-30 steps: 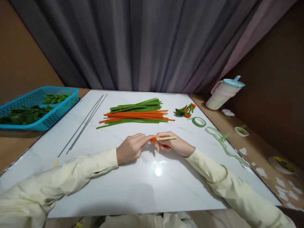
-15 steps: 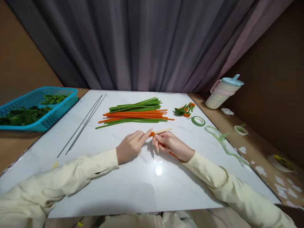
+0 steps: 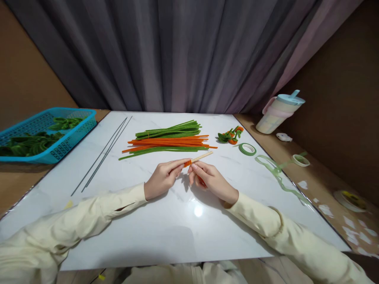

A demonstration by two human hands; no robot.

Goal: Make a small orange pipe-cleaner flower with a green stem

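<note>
Both my hands meet over the middle of the white table (image 3: 166,236). My left hand (image 3: 162,178) pinches the orange pipe cleaner (image 3: 187,163) where it is coiled round a thin wooden stick (image 3: 201,157). My right hand (image 3: 209,180) is closed on the stick and on the rest of the orange pipe cleaner, which runs under its palm. The stick's free end points up and to the right. Just beyond my hands lies a pile of green and orange pipe cleaners (image 3: 168,141).
Two thin dark wires (image 3: 102,156) lie at the left. A blue basket (image 3: 44,136) with green pieces stands far left. Small finished orange-green pieces (image 3: 230,135), green tape rolls (image 3: 247,149), a loose tape strip (image 3: 276,173) and a lidded cup (image 3: 280,112) are at the right.
Both hands have moved slightly away from me, toward the pile. The stick has tilted, its free end now higher, and my right hand's grip on it has turned.
</note>
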